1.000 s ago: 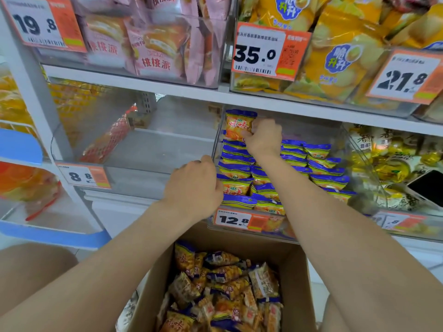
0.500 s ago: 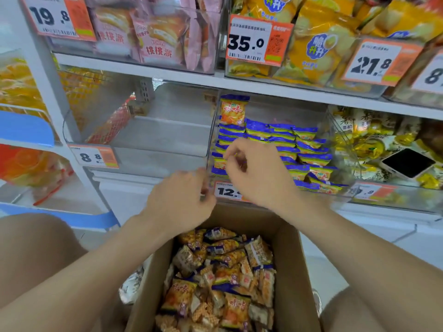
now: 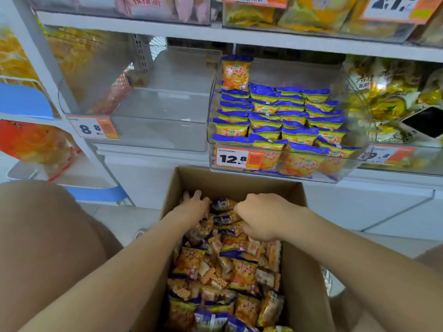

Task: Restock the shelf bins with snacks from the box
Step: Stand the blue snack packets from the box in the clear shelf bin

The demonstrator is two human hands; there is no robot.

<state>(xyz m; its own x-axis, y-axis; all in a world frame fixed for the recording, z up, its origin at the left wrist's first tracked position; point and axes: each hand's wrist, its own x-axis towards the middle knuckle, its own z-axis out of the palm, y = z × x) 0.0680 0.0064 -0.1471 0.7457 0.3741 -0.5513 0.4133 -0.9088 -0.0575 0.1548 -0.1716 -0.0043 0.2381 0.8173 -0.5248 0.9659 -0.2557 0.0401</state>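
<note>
An open cardboard box [image 3: 237,180] on the floor in front of me holds several orange-and-blue snack packets [image 3: 242,274]. Both my hands are inside its far end. My left hand [image 3: 194,208] lies on the packets with its fingers stretched forward and its thumb raised; the fingertips are buried among the packets. My right hand [image 3: 260,218] has its fingers curled round packets at the top of the pile. Directly above the box, the clear shelf bin [image 3: 345,168] with the 12.8 price tag [image 3: 236,158] holds rows of the same packets, one standing upright at its back left.
Left of that stands a clear bin [image 3: 158,137] tagged 8.8. To the right is a bin of gold-wrapped snacks [image 3: 388,97] with a dark phone [image 3: 424,122] lying on it. The upper shelf [image 3: 239,37] carries pink and yellow bags. My knees flank the box.
Both hands have come down from the 12.8 bin into the far end of the box. The view has tilted downward, and the upright packet stays in the bin.
</note>
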